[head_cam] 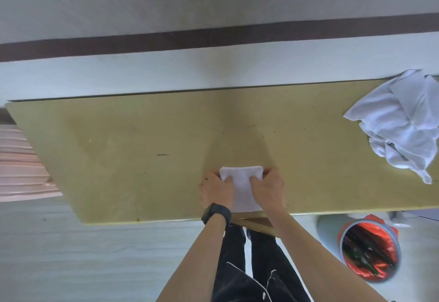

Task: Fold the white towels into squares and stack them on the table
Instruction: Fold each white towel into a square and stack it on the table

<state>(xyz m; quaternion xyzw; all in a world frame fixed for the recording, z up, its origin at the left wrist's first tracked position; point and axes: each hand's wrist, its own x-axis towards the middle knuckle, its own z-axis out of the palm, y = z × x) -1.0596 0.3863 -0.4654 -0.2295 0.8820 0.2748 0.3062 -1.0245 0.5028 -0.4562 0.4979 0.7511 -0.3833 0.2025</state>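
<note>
Head view. A long tan surface [118,147] stands against a pale wall [213,4] with a dark band.

One folded towel [242,190] lies at the near edge, about midway along, its near end almost at the rim. Your left hand [217,191] grips its left side with the fingers curled onto the cloth. Your right hand [268,190] grips its right side the same way.

Count:
- Two hands, both on this towel.
- One watch [217,213], on the left wrist.
- One ring [204,180], on the left hand.
- One crumpled heap of towels [401,123] at the far right end, well apart from the hands. How many it holds cannot be told.

The surface is bare from the folded towel leftward and up to the far edge. On the floor [71,254], one red-lined bin [341,247] stands near the right end.
</note>
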